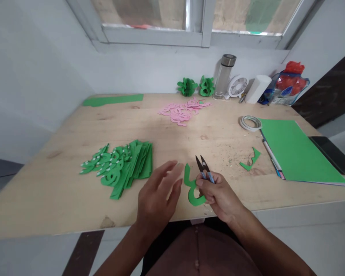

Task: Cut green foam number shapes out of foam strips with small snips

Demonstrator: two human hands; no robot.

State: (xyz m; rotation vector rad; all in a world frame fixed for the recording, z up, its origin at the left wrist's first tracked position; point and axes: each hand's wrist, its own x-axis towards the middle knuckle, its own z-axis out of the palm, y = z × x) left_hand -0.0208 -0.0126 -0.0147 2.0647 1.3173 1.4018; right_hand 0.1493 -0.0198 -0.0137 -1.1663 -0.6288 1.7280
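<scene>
In my right hand [218,193] are small thread snips [204,167] with dark blades and blue handles, the blades apart and pointing away from me. The same hand pinches a curved green paper cutout [193,194] that hangs to the left of the snips. My left hand [158,191] is just left of the cutout, fingers apart and slightly blurred, with nothing visible in it. Farther left lies a pile of green paper pieces [135,161], some folded and some cut into curls. A green scrap [251,160] rests on the table to the right.
Pink paper cutouts [180,111] lie mid-table, behind them two green paper figures [187,87], a glass bottle [224,76] and a small fan [237,86]. At right are tape rolls [250,123], green sheets [301,153], pens [272,156] and a dark phone-like slab [333,153].
</scene>
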